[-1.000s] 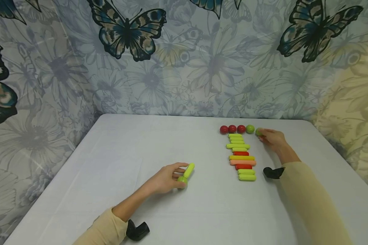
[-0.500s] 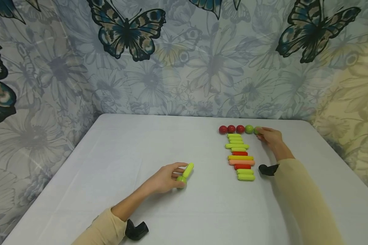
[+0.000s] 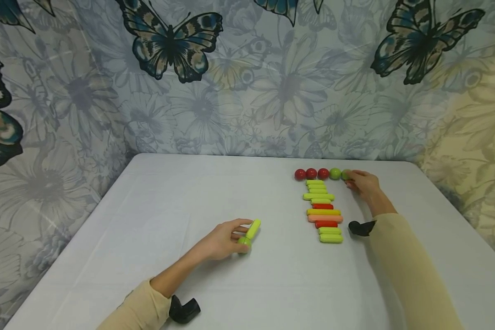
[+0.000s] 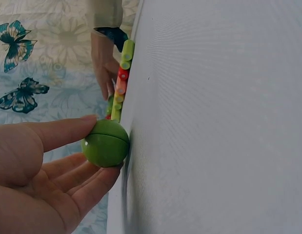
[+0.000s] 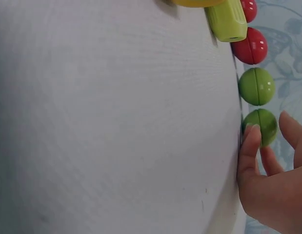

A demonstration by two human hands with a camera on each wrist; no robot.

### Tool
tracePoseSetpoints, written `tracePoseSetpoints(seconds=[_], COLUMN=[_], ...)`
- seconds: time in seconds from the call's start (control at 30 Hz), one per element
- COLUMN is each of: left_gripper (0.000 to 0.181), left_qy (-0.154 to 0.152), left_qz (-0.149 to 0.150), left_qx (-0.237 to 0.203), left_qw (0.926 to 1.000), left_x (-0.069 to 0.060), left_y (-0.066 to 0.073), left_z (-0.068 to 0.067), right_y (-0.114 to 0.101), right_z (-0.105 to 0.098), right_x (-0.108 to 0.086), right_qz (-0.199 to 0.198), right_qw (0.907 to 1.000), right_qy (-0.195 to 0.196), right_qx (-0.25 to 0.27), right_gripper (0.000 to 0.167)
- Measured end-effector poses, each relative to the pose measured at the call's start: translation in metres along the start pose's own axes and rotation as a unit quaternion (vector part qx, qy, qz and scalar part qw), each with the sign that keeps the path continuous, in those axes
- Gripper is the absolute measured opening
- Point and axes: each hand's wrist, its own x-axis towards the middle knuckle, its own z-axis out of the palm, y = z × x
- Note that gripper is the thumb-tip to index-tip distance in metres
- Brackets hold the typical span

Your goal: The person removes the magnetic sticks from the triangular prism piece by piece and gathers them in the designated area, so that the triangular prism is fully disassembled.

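Observation:
My left hand (image 3: 222,240) holds a glossy green ball (image 4: 106,144) between thumb and fingers, low over the white table. Just beyond that ball, a lime-green stick (image 3: 253,228) slants by the fingertips; the left wrist view does not show it. At the far right, my right hand (image 3: 364,184) has its fingers around another green ball (image 5: 260,126), partly covered by the fingertips. That ball sits at the right end of a row, beside a second green ball (image 5: 256,86). Red balls (image 3: 311,173) continue the row leftward.
Below the balls runs a column of short sticks: lime green (image 3: 318,196), red (image 3: 322,206), yellow (image 3: 323,212) and salmon (image 3: 325,218). The white table (image 3: 148,192) meets a butterfly-patterned cloth (image 3: 206,105) behind it. Black straps (image 3: 184,311) hang at the sleeves.
My right hand has shifted slightly left with its green ball, which now stands close against the neighbouring green ball. My left hand stays in place with its ball.

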Motion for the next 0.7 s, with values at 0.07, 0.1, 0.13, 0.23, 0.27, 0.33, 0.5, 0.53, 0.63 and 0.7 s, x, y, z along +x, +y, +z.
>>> tracePoseSetpoints(seconds=[0.07, 0.1, 0.13, 0.23, 0.27, 0.33, 0.5, 0.53, 0.63, 0.7], left_gripper=[0.061, 0.061, 0.061, 0.062, 0.062, 0.062, 0.062, 0.062, 0.062, 0.062], left_qy=[-0.001, -0.001, 0.0, 0.001, 0.001, 0.002, -0.003, -0.003, -0.002, -0.001], left_qz=[0.001, 0.002, 0.003, 0.001, -0.001, -0.003, -0.003, -0.001, -0.006, -0.004], left_qx=[-0.001, -0.001, -0.001, 0.0, 0.0, -0.001, -0.005, -0.003, -0.003, -0.003], left_qw=[1.0, 1.0, 1.0, 1.0, 1.0, 1.0, 1.0, 1.0, 1.0, 1.0], left_x=[0.0, 0.0, -0.001, -0.001, -0.001, -0.001, -0.001, -0.002, -0.002, -0.002], left_y=[0.0, 0.001, 0.001, 0.002, 0.002, 0.002, 0.002, 0.002, 0.003, 0.004], left_z=[0.0, 0.0, 0.0, 0.0, 0.0, 0.0, 0.0, 0.0, 0.0, 0.0], right_y=[0.0, 0.0, -0.001, 0.0, 0.0, 0.001, -0.002, -0.004, -0.012, -0.017], right_z=[-0.001, -0.001, -0.002, -0.002, -0.002, -0.003, -0.007, -0.009, -0.013, -0.014], right_x=[-0.001, -0.002, -0.003, -0.006, -0.007, -0.007, -0.012, -0.015, -0.029, -0.04], right_qz=[-0.002, -0.004, -0.006, -0.008, -0.008, -0.006, 0.024, 0.029, 0.031, 0.017], right_qw=[0.9999, 0.9998, 0.9995, 0.9983, 0.9976, 0.9961, 0.9887, 0.9861, 0.971, 0.9574], right_qy=[-0.003, -0.006, -0.009, -0.02, -0.024, -0.026, -0.024, -0.026, -0.049, -0.075], right_qx=[0.011, 0.019, 0.029, 0.055, 0.064, 0.085, 0.146, 0.162, 0.232, 0.278], right_gripper=[0.064, 0.063, 0.063, 0.061, 0.062, 0.065, 0.07, 0.069, 0.061, 0.052])
